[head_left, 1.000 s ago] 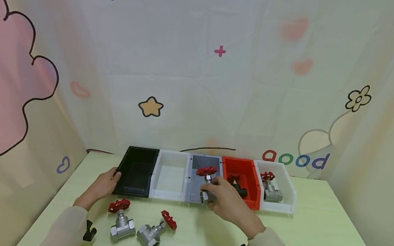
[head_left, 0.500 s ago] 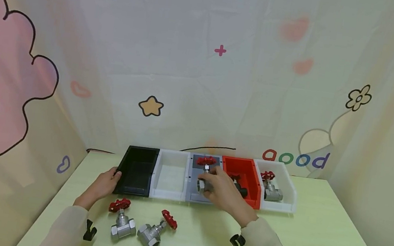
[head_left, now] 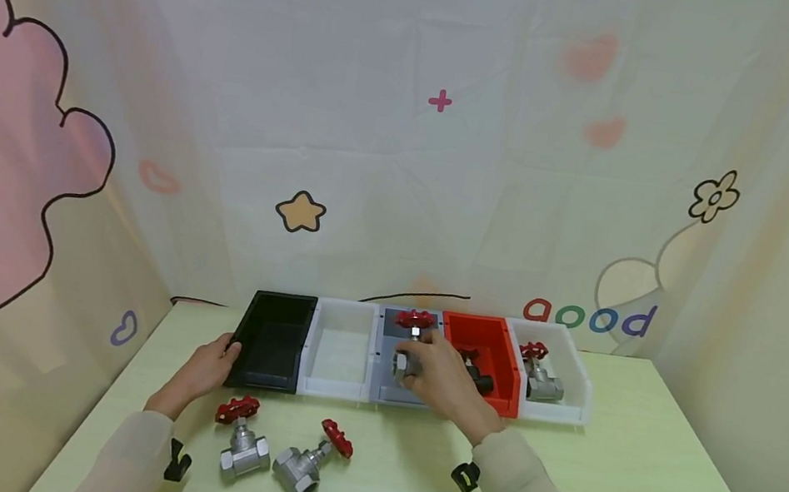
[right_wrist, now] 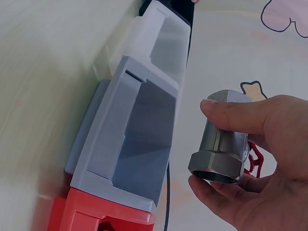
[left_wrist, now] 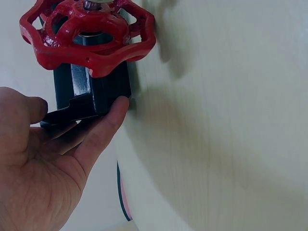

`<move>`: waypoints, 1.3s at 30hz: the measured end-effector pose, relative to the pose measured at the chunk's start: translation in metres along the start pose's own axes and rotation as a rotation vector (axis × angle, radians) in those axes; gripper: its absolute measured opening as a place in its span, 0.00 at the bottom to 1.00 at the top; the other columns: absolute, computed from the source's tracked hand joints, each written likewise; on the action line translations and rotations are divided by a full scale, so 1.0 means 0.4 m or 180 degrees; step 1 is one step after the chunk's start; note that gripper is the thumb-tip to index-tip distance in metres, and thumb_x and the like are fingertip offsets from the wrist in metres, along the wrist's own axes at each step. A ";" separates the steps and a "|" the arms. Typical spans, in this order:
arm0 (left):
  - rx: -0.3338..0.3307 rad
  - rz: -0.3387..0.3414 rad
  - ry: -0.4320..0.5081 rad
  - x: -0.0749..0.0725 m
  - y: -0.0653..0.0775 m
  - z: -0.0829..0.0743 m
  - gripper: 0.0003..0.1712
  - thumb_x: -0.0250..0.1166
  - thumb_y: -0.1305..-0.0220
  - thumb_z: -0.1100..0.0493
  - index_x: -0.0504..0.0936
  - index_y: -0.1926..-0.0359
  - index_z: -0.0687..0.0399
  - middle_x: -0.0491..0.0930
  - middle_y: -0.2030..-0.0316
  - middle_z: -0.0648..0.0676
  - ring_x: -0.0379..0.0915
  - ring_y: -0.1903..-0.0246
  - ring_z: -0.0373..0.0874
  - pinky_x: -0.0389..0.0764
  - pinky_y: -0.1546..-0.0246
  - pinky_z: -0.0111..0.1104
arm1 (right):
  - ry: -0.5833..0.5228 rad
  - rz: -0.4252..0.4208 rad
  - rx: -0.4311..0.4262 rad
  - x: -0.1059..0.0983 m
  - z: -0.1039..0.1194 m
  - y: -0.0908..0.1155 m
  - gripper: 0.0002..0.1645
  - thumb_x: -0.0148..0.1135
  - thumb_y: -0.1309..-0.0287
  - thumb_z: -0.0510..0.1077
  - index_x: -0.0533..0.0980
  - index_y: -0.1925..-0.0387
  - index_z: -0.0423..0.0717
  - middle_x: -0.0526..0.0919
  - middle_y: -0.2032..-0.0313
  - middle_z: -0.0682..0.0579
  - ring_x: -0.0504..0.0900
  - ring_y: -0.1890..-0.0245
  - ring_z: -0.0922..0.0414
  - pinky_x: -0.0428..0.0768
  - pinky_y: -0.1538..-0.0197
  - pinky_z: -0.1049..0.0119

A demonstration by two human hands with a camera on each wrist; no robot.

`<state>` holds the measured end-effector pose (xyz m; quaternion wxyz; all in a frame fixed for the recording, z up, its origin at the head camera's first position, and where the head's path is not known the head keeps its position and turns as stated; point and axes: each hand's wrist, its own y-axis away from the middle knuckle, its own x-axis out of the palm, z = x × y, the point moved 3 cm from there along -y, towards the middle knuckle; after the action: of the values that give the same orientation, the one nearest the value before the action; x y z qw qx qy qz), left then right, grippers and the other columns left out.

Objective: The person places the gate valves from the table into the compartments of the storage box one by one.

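My right hand (head_left: pixel 447 378) grips a metal gate valve (head_left: pixel 406 365) with a red handwheel by its body, above the grey bin (head_left: pixel 392 395). In the right wrist view, thumb and fingers wrap the valve's hexagonal-ended body (right_wrist: pixel 222 139), apart from the grey bin's interior (right_wrist: pixel 149 125). At the row's left end, my left hand (head_left: pixel 205 366) pinches the side of the black bin (head_left: pixel 270 346). The left wrist view has its thumb and fingers on the bin's edge (left_wrist: pixel 91 96). Two similar valves lie on the table, one (head_left: pixel 244 452) at left and another (head_left: pixel 299 468) beside it.
A white bin (head_left: pixel 341 356) stands between the black and grey bins. Right of the grey one, a red bin (head_left: pixel 484 334) holds a dark valve (head_left: pixel 478 377). The white bin (head_left: pixel 580 390) at the right end holds a metal valve (head_left: pixel 543 385). A patterned curtain hangs behind.
My right hand has moved the valve slightly left and away from me, over the grey bin. The left hand stays on the black bin.
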<state>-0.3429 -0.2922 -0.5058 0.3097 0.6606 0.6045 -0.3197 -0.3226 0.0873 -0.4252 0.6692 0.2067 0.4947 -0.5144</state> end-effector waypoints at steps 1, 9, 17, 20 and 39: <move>0.0006 -0.0007 -0.0001 0.000 0.000 0.000 0.31 0.38 0.21 0.54 0.55 0.29 0.75 0.62 0.33 0.77 0.58 0.33 0.72 0.63 0.35 0.60 | -0.0017 -0.0013 0.0041 0.003 -0.002 -0.002 0.29 0.76 0.53 0.39 0.81 0.46 0.51 0.76 0.55 0.47 0.71 0.59 0.56 0.77 0.62 0.66; -0.0024 -0.0005 0.0027 0.002 0.001 -0.001 0.31 0.38 0.21 0.54 0.54 0.29 0.75 0.62 0.33 0.77 0.58 0.33 0.72 0.63 0.35 0.61 | -0.0035 -0.0104 0.0214 0.024 -0.019 -0.019 0.28 0.75 0.52 0.38 0.82 0.45 0.51 0.77 0.54 0.46 0.71 0.58 0.56 0.77 0.62 0.65; -0.0002 -0.0063 0.0027 -0.003 0.000 0.005 0.30 0.38 0.21 0.54 0.56 0.30 0.74 0.63 0.34 0.77 0.59 0.33 0.72 0.64 0.35 0.61 | 0.0094 -0.0220 0.0090 0.062 -0.029 -0.044 0.25 0.76 0.56 0.37 0.84 0.51 0.49 0.79 0.59 0.45 0.72 0.59 0.54 0.76 0.60 0.62; 0.0011 -0.0066 0.0036 0.002 -0.003 0.006 0.30 0.38 0.21 0.54 0.56 0.30 0.74 0.64 0.35 0.77 0.60 0.34 0.72 0.65 0.36 0.60 | 0.0124 -0.0210 0.0128 0.072 -0.033 -0.046 0.24 0.76 0.56 0.37 0.84 0.53 0.49 0.79 0.59 0.45 0.73 0.58 0.53 0.77 0.60 0.61; 0.0003 -0.0058 -0.0022 0.004 -0.001 0.003 0.31 0.38 0.21 0.53 0.56 0.30 0.74 0.63 0.34 0.77 0.59 0.33 0.71 0.64 0.35 0.60 | 0.0098 0.0028 0.0389 0.127 -0.063 -0.067 0.27 0.76 0.53 0.39 0.82 0.48 0.52 0.78 0.53 0.44 0.74 0.56 0.52 0.81 0.52 0.56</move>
<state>-0.3434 -0.2921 -0.5079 0.3086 0.6541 0.6092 -0.3251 -0.3588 0.0721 -0.4740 0.6499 0.2573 0.4717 -0.5375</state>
